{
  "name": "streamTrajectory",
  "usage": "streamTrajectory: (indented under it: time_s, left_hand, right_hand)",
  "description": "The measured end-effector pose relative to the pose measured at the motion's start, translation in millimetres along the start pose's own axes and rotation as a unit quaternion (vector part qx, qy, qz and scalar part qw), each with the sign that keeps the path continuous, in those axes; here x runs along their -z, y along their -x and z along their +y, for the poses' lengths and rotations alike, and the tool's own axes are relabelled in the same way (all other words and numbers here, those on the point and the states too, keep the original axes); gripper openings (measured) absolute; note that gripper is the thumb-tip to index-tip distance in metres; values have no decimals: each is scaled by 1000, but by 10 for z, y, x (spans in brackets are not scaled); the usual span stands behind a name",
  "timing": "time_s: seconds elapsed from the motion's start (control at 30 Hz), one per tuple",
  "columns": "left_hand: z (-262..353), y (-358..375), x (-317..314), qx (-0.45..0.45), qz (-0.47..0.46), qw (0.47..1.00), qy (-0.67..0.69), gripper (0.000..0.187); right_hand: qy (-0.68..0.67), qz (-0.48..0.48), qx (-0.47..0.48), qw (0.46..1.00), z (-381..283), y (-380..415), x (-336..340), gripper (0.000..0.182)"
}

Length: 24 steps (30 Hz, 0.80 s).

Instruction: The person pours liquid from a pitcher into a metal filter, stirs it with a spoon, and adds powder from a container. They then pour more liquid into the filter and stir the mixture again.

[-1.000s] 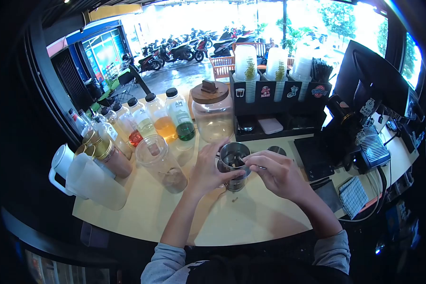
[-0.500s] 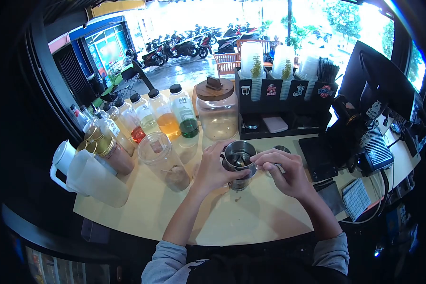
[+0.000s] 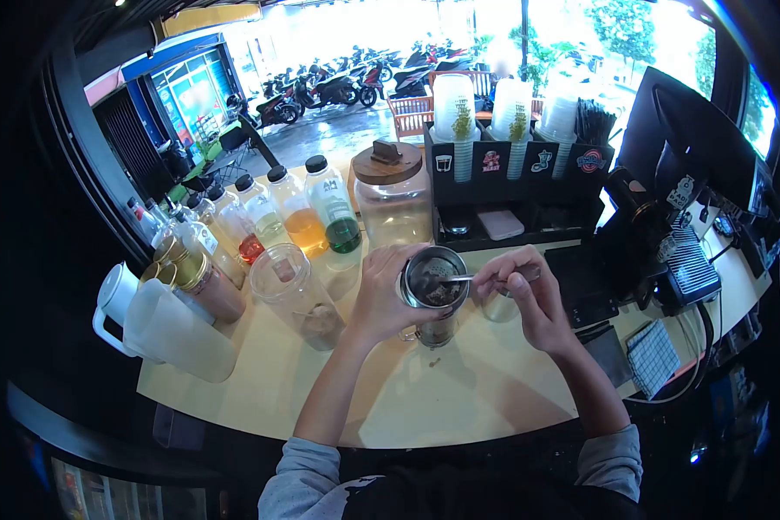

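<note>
My left hand [image 3: 383, 299] is wrapped round a metal cup [image 3: 406, 290], tilted so its mouth faces me. Inside it lies dark, loose-looking stuff that I cannot identify. In my right hand [image 3: 529, 299] the handle of a metal spoon [image 3: 459, 279] is pinched, and the spoon's other end reaches into the cup. Just beneath the cup stands a clear glass vessel [image 3: 436, 333], partly covered by it, with something brownish inside. Left of my left hand is a clear plastic jar [image 3: 284, 286] with brown contents at its bottom.
Bottles of coloured liquid [image 3: 307, 227] line the back left, beside a wooden-lidded glass jar [image 3: 394, 212]. Pitchers [image 3: 178, 334] stand at the left. A black cup holder [image 3: 516, 195] is behind; a folded checked cloth [image 3: 653, 360] and a black machine [image 3: 641, 234] are at the right.
The metal cup has tipped more toward me, showing more of its inside. My right hand has shifted right and up, and the spoon's shaft now shows across the cup's rim.
</note>
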<state>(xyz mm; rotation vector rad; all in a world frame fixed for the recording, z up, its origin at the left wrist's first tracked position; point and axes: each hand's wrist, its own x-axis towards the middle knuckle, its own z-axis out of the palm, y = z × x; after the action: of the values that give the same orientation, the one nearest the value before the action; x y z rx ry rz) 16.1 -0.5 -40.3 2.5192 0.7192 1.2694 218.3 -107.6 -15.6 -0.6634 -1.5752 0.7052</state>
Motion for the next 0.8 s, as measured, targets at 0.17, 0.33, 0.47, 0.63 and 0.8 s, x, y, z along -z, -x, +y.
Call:
streamTrajectory:
  time_s: [0.17,0.33,0.47,0.63,0.8]
  left_hand:
    - [-15,-14,73,-29,0,999,-26,83]
    - [33,-35,111,-64,4,997,-39,83]
    - [37,-32,133,-63,3,997,-44,84]
    - [73,-35,128,-74,-2,996,-52,85]
    - [91,-26,141,-77,1,996,-54,87]
  right_hand:
    - [-30,-6,-21,999,17,-19,107,22]
    - [-43,4,-42,998,-28,-38,62,25]
    - [-2,-10,-44,999,-59,-68,176,26]
    - [-16,-27,-52,998,-49,-103,176,27]
    - [-1,-18,-52,998,-73,-161,255,26]
